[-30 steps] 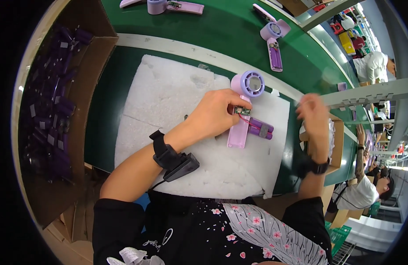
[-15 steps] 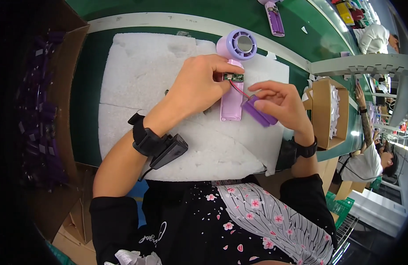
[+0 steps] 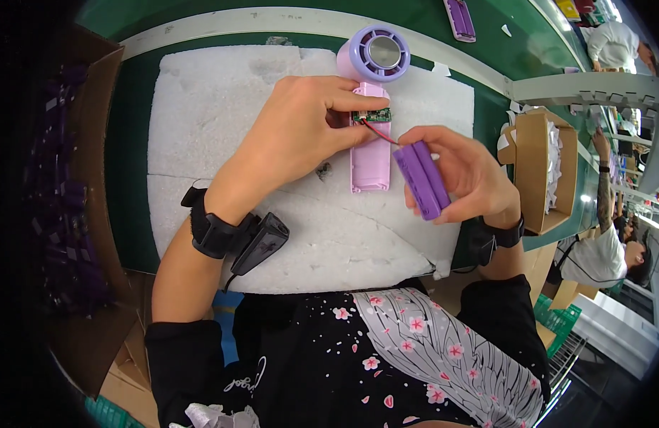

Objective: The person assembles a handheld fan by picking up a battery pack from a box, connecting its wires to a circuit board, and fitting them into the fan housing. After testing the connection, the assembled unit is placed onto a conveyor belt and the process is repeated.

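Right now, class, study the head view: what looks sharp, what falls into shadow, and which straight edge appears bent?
Head view: the purple battery pack and circuit board look fairly crisp; head view, left: the carton sinks into shadow, its purple contents murky; head view, top: the white rail bows with fisheye distortion.

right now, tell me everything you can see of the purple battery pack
The purple battery pack is two smooth, plastic-looking cylinders side by side. The right hand grips it over the white mat, upper end leaning left, right of the pink handle. A red wire runs from near that end toward the green circuit board.
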